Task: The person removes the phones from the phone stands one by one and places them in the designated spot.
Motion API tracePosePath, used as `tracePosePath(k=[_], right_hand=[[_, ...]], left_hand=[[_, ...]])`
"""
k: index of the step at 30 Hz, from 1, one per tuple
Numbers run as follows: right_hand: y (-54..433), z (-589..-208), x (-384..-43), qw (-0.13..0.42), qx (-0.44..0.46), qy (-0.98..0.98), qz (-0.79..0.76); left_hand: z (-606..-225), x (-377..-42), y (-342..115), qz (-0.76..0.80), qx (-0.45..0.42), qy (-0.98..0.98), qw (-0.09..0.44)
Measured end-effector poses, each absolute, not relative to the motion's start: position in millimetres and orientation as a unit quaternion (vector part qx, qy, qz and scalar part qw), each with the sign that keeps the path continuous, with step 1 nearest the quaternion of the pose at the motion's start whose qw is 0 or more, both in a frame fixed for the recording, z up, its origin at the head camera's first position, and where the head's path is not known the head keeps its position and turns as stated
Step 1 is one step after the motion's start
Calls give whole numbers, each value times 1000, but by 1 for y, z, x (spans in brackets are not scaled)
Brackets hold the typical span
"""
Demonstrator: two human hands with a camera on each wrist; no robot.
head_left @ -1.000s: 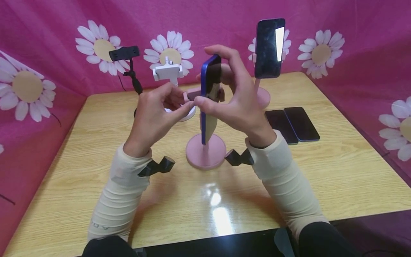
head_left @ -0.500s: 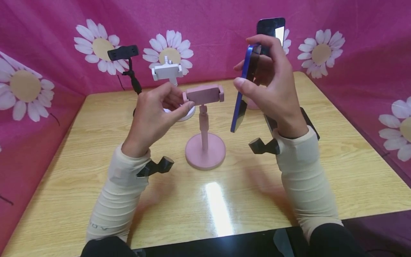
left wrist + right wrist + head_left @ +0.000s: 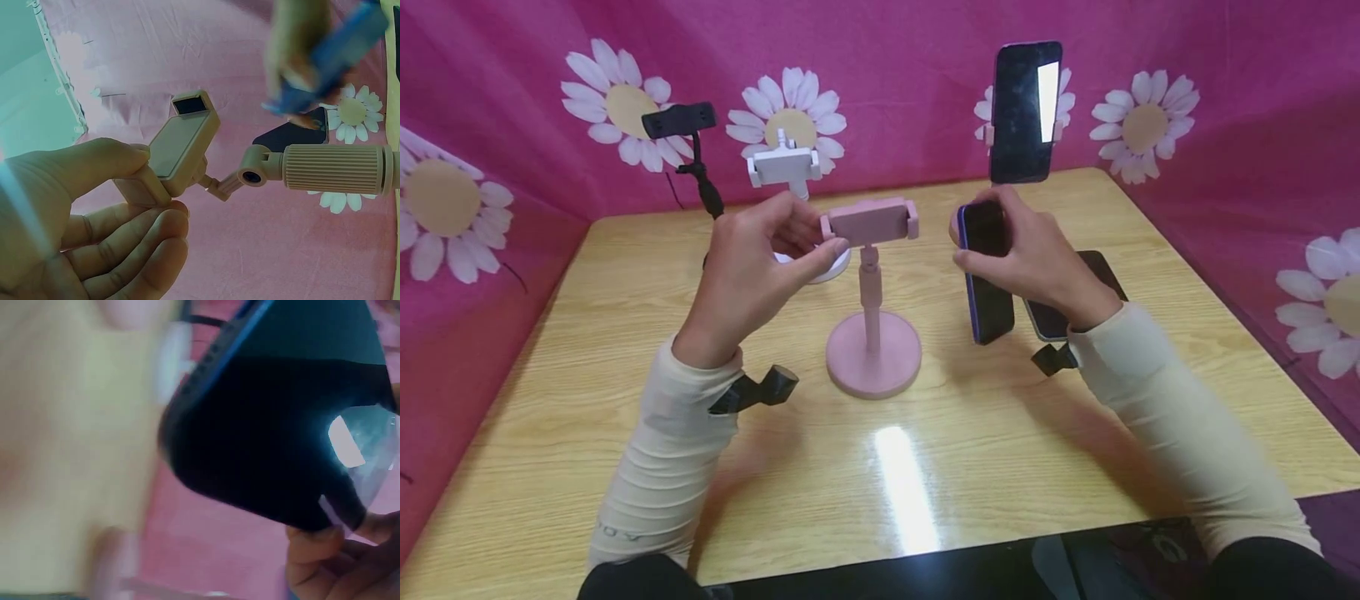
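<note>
My left hand (image 3: 745,267) pinches the left arm of the clamp on a pink phone stand (image 3: 872,358). In the left wrist view, thumb and fingers grip the end of that clamp (image 3: 178,147), which has no phone in it. To the right of the stand, my right hand (image 3: 1037,254) holds a blue-edged smartphone (image 3: 991,304) by its sides, its dark screen facing me. The phone's lower end tilts towards the table. In the right wrist view its dark screen (image 3: 269,437) fills the middle, with fingertips (image 3: 312,547) at its edge.
A dark phone (image 3: 1048,321) and another phone (image 3: 1103,268) lie partly hidden behind my right hand. A second pink stand at the back right holds an upright phone (image 3: 1026,112). A white phone holder (image 3: 784,167) and a black holder (image 3: 679,121) stand at the back left.
My right hand has carried the blue-edged phone from in front of the pink clamp to the right, then down towards the table. The left hand keeps its pinch on the clamp.
</note>
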State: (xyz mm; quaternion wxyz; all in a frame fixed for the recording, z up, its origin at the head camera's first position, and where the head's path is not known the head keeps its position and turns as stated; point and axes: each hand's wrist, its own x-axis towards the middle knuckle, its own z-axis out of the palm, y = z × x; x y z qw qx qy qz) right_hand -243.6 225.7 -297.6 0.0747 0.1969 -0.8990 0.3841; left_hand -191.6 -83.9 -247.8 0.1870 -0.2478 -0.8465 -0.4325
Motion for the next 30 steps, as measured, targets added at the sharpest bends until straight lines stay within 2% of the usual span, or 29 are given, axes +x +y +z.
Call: tracePosePath(k=[4,8,15,24,30], right_hand=[[230,-329,-263,-14,172,-930,324],[233,-351,-279,-57,146,-946,285],[235,-362,-297,-93,98,-956,260],[237,-359,-303,-128,51,-968,210],[235,-359,-303,-129,39,-976,168]], left_hand=[[-248,-191,-84,-433,-249,-847,181],[-249,-190,-85,-434,-246,-849,176],[-250,-189,-87,-433,-245,-849,178],[-246,-191,-86,-431,-256,-846,183],[-246,-191,-85,-431,-252,-848,180]])
